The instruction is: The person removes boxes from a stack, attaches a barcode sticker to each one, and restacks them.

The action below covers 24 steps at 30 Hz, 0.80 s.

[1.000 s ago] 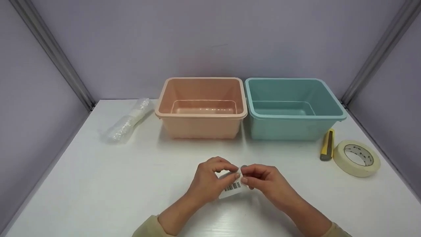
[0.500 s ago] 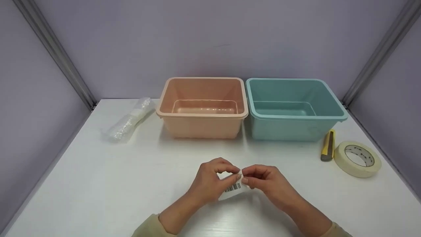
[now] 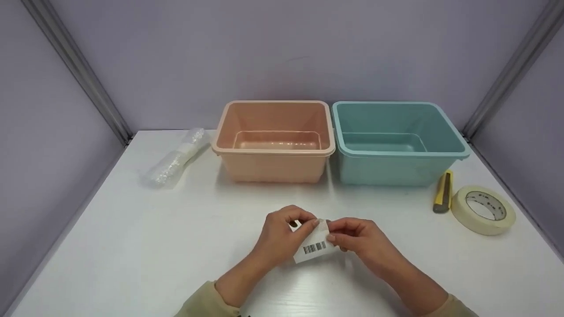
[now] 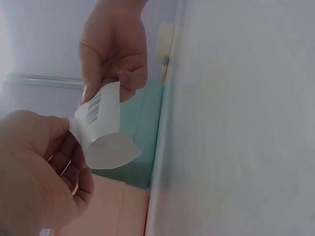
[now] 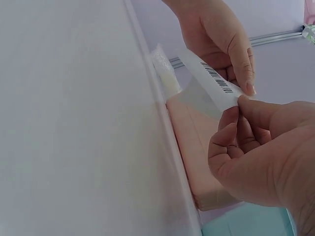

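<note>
The left hand [image 3: 282,235] pinched the label [image 3: 313,241] by its top edge, thumb to forefinger; the right hand [image 3: 363,237] pinched its right edge, thumb on the printed face and fingers behind. The label hung between the two hands, above the table [image 3: 176,246] and apart from it, barcode facing up in the head view. It was bowed, with a flap curling below; whether one sheet or two layers, I could not tell. Working it well seemed to call for light tips at the very edges, a slow, even pull and no crease across the bars. Beyond stood the peach bin [image 3: 273,152] and teal bin [image 3: 403,154], with bubble wrap [image 3: 176,160] on the left and, on the right, the knife [image 3: 443,193] just beside the tape [image 3: 467,218].
</note>
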Each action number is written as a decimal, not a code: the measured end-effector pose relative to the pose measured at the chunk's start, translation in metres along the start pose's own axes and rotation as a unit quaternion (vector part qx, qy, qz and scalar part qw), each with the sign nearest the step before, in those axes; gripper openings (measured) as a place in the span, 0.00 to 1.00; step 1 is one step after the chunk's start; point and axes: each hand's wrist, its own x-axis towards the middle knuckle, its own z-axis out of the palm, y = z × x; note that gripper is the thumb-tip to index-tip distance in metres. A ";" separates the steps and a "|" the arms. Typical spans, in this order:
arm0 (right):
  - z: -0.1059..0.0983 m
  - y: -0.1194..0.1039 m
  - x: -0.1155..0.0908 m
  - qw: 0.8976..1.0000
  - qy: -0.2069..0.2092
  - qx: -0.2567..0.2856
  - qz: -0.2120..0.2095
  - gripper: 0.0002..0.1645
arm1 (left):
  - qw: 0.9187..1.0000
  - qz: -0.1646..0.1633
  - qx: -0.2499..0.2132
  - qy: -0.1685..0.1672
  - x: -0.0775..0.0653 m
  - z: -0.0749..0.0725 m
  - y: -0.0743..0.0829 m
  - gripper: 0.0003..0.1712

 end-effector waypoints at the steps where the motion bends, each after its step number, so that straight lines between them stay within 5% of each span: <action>1: 0.000 -0.001 0.000 1.000 0.007 0.002 0.003 0.18 | 1.000 -0.003 -0.005 0.007 0.001 0.000 0.000 0.04; 9: 0.004 -0.004 0.003 0.999 0.044 0.008 0.008 0.11 | 0.996 -0.045 -0.048 0.066 0.004 -0.009 0.001 0.04; 16: 0.007 -0.003 0.009 0.999 0.042 -0.020 0.016 0.06 | 0.983 -0.101 -0.082 0.132 0.006 -0.020 -0.003 0.06; 24: 0.006 -0.002 0.016 0.997 0.062 -0.022 0.047 0.10 | 0.968 -0.101 -0.071 0.217 0.014 -0.034 -0.003 0.06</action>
